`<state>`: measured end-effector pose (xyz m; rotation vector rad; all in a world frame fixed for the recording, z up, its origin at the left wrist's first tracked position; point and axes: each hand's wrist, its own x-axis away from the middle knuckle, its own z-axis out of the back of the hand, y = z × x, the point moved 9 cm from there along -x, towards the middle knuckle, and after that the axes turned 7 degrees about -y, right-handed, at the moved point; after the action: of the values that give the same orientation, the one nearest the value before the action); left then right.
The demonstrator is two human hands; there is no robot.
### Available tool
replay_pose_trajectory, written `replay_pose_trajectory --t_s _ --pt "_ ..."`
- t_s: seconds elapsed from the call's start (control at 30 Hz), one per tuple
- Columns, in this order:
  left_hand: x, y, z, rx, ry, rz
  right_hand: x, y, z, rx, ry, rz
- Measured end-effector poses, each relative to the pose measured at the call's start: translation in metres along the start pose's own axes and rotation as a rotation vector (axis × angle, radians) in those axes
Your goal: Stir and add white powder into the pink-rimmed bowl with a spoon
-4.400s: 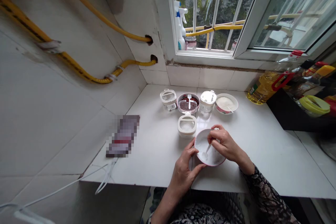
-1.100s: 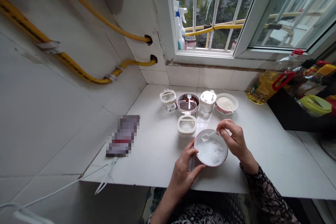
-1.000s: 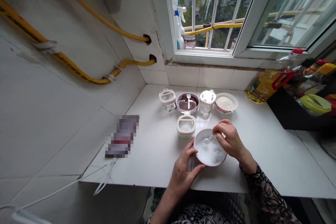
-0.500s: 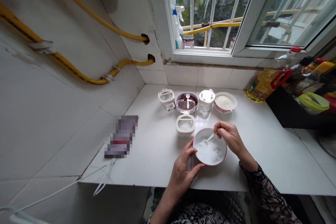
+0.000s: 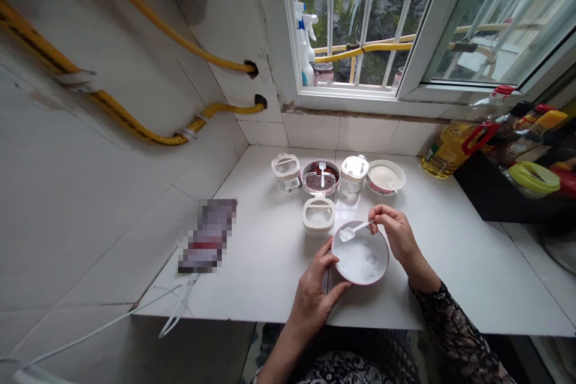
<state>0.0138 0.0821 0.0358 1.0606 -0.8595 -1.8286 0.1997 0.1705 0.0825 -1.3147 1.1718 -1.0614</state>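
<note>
My left hand [image 5: 317,285] grips the left side of a bowl [image 5: 362,261] that stands on the counter and holds white grains like salt or sugar. In my right hand [image 5: 392,231] a small white spoon [image 5: 355,231] is pinched by its handle, its scoop over the bowl's far left part with some white grains in it. Just beyond the bowl's left rim is a clear container [image 5: 318,216] with its lid raised. Behind that lid stands a bowl of dark red contents [image 5: 332,169] with a white spoon [image 5: 322,174] lying on top.
Two more lidded containers, a left one [image 5: 287,171] and a right one [image 5: 354,174], stand at the back beside a bowl of pale grains [image 5: 386,179]. An oil bottle [image 5: 443,147] and a black condiment rack [image 5: 483,192] are right. A blurred-out object [image 5: 209,237] lies left, by a white cable [image 5: 173,318].
The spoon has risen from the white grains in the bowl toward its far left rim, now carrying some grains. My left hand keeps its hold on the bowl.
</note>
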Motion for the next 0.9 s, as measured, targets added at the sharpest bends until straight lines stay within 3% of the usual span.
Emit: replay_pose_trajectory --t_s 0.2,0.3,0.4,0.5,0.77,0.9 --pt "0.000 0.002 0.000 -0.004 0.005 -0.019 0.000 -0.011 -0.014 0.127 -0.009 0.110" --pt "0.000 0.000 0.000 -0.007 0.008 -0.006 0.005 -0.031 -0.026 0.398 -0.006 0.310" --pt "0.000 0.000 0.000 -0.005 0.015 -0.001 0.016 -0.046 -0.050 0.748 -0.095 0.582" --pt "0.000 0.001 0.000 0.003 0.017 -0.009 0.025 -0.052 -0.060 0.890 -0.133 0.721" --pt "-0.001 0.001 0.001 -0.009 -0.006 0.000 0.029 -0.066 -0.016 0.762 0.064 0.621" --pt "0.000 0.001 0.001 -0.022 -0.005 -0.003 0.026 -0.058 -0.020 0.903 -0.048 0.629"
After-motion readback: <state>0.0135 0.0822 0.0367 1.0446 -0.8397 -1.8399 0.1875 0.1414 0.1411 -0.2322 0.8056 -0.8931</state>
